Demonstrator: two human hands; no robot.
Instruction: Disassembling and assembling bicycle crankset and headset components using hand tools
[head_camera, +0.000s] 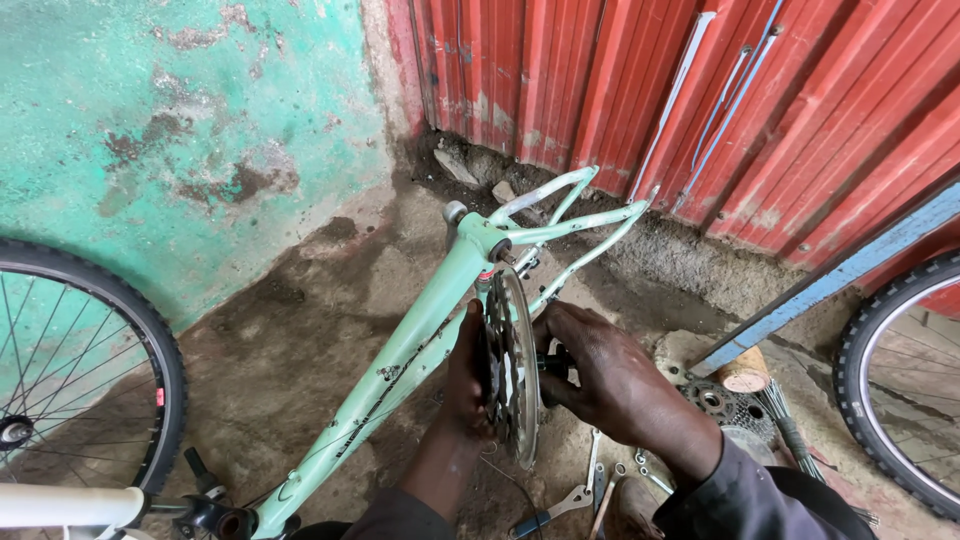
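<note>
A mint-green bicycle frame (420, 340) lies across the dirt floor, its rear stays pointing toward the red wall. A toothed metal chainring (512, 372) stands edge-on at its bottom bracket. My left hand (465, 385) grips the near left side of the chainring. My right hand (600, 375) is closed around the dark crank part at the chainring's right face. Both forearms come up from the bottom edge.
A spoked wheel (80, 370) stands at the left, another wheel (895, 390) at the right. Wrenches (580, 495) lie on the ground below my hands, with a sprocket cluster (725, 405) and a brush (785, 420) beside them. Corrugated red metal sheeting (700, 100) and a green wall (170, 130) close the back.
</note>
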